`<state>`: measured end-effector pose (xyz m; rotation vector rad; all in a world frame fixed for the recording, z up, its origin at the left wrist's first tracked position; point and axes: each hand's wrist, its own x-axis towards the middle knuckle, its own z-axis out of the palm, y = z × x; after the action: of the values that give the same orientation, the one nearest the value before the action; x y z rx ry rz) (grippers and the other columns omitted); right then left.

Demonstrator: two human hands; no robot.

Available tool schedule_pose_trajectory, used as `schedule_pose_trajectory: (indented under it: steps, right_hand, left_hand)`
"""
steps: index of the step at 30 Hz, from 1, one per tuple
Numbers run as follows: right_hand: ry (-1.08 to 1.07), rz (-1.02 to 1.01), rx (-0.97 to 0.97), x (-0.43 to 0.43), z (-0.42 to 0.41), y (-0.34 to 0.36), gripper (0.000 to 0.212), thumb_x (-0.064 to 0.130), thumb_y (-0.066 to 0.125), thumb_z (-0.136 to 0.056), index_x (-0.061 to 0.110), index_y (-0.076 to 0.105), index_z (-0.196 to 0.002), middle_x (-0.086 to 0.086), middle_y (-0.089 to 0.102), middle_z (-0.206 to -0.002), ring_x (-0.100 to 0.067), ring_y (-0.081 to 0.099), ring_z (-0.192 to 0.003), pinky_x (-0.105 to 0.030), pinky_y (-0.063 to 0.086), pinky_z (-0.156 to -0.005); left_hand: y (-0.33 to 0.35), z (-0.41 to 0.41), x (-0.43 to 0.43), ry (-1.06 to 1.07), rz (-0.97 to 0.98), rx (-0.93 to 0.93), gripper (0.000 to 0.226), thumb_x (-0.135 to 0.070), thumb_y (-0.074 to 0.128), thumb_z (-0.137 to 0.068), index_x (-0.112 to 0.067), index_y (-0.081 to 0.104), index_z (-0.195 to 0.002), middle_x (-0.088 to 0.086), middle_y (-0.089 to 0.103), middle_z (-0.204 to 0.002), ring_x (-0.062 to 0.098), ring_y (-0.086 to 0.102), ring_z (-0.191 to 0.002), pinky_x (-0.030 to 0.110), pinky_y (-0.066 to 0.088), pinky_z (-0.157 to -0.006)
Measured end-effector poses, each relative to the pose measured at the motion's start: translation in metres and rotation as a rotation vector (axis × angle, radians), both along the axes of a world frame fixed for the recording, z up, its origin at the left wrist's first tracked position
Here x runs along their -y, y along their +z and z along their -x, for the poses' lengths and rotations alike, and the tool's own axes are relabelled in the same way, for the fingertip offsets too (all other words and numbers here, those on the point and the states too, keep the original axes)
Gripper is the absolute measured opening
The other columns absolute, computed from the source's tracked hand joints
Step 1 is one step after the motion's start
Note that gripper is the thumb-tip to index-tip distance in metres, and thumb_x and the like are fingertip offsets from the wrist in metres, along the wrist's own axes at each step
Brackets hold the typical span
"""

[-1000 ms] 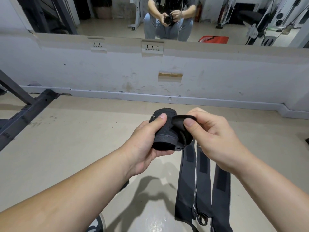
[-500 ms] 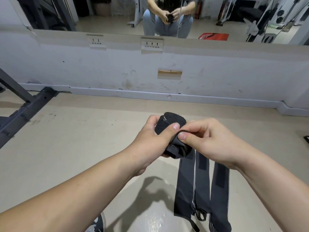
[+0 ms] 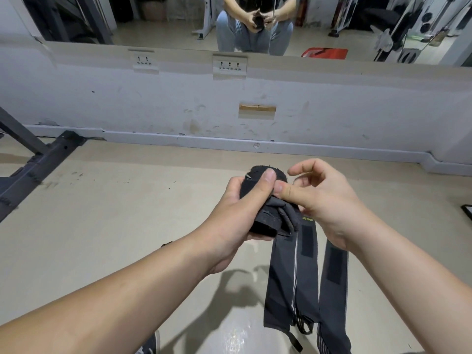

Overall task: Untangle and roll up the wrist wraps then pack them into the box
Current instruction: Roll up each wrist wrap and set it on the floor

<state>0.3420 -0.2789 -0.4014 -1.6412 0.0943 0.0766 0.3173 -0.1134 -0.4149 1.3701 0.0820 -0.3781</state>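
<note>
My left hand (image 3: 237,208) grips a rolled black wrist wrap (image 3: 268,218), with the thumb pressed over its top end. My right hand (image 3: 324,198) is at the roll's right side, thumb pushing against the loose flap while the fingers curl open above it. Three flat dark grey wrist wraps (image 3: 293,282) with black hook-and-loop patches lie side by side on the floor below my hands, their thumb loops toward me. No box is in view.
A dark metal rack base (image 3: 38,169) runs along the floor at the left. A white wall with sockets and a mirror stands ahead. A dark flat object (image 3: 467,210) peeks in at the right edge. My shoe (image 3: 150,346) is at the bottom.
My right hand has pressed the wrap's loose end down onto the roll and its fingers have lifted off. Both hands with the roll shifted slightly lower.
</note>
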Motion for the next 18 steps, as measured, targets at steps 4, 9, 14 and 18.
schedule_pose_trajectory:
  steps: [4, 9, 14, 18]
  right_hand:
    - [0.224, -0.072, -0.22, 0.001, 0.003, -0.001, 0.064, 0.046, 0.094, -0.069, 0.018, 0.073, -0.123, -0.016, 0.075, -0.119, -0.03, 0.078, -0.102, -0.052, 0.061, -0.095]
    - [0.328, -0.19, -0.242, 0.006, 0.01, -0.003, 0.048, 0.029, 0.087, -0.079, 0.025, 0.074, -0.125, -0.017, 0.075, -0.122, -0.029, 0.073, -0.098, -0.055, 0.054, -0.099]
    - [0.317, -0.247, -0.246, 0.002, 0.013, -0.004, 0.051, 0.017, 0.082, -0.074, 0.023, 0.074, -0.124, -0.007, 0.079, -0.095, -0.017, 0.072, -0.067, -0.024, 0.056, -0.056]
    - [0.283, -0.242, -0.196, -0.001, 0.009, -0.01, 0.048, 0.023, 0.084, -0.071, 0.024, 0.078, -0.118, -0.008, 0.08, -0.101, -0.021, 0.073, -0.07, -0.031, 0.058, -0.062]
  left_hand:
    - [0.0, 0.003, 0.0, -0.086, 0.046, 0.021, 0.07, -0.046, 0.089, -0.073, -0.021, 0.054, -0.128, 0.007, 0.079, -0.114, 0.026, 0.078, -0.102, 0.047, 0.062, -0.084]
    - [0.002, -0.003, -0.007, -0.177, -0.069, 0.108, 0.058, -0.004, 0.089, -0.08, -0.022, 0.061, -0.127, 0.005, 0.078, -0.114, 0.024, 0.077, -0.096, 0.038, 0.062, -0.082]
    - [-0.001, -0.007, -0.012, -0.143, -0.247, 0.22, 0.047, 0.001, 0.083, -0.08, -0.027, 0.069, -0.115, 0.004, 0.078, -0.105, 0.027, 0.078, -0.096, 0.051, 0.064, -0.087]
    - [0.0, -0.01, -0.012, -0.101, -0.27, 0.234, 0.042, 0.004, 0.082, -0.079, -0.022, 0.072, -0.11, 0.008, 0.079, -0.101, 0.034, 0.076, -0.099, 0.058, 0.062, -0.087]
